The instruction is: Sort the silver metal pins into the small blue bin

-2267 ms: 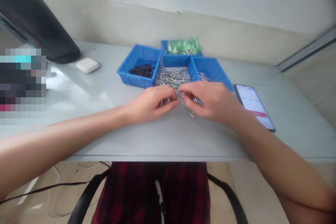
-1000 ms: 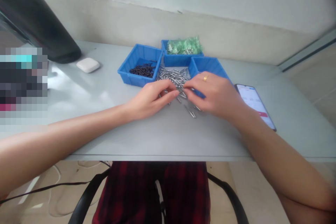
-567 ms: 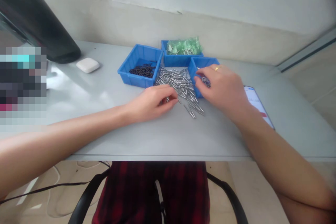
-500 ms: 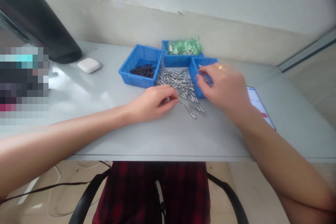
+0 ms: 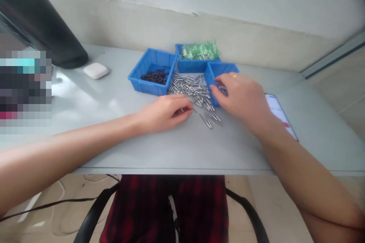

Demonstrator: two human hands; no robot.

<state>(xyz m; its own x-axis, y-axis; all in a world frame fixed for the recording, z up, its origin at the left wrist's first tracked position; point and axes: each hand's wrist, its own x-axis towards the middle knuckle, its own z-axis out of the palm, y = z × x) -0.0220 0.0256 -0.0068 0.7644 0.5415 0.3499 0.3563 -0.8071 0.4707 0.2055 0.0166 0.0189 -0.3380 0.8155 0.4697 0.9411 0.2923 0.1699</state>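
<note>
We see the heap of silver pins [image 5: 194, 86] on the tabletop [image 5: 171, 150], between the left blue bin [image 5: 149, 87] and the right blue bin [image 5: 225, 68], spreading from the rear blue bin [image 5: 198, 65] toward the near edge. Our left hand [image 5: 168, 112] rests at the heap's near left side, with most of the pins beyond its fingertips and to their right. Its thumb and forefinger curl close together; we cannot tell whether they pinch anything.

Our right hand [image 5: 245, 97] is over the right blue bin, just right of the heap, thumb and forefinger a little apart, and some pins inside the bin show below them.

The pins lie flat at mixed angles. Many have their long axis slanting from far left to near right, and those at the heap's near right end point toward the near edge. Two loose pins [image 5: 205, 120] lie side by side on that same slant, nearer the edge, between our hands. Dark screws [image 5: 155, 77] lie jumbled in the left blue bin.
</note>
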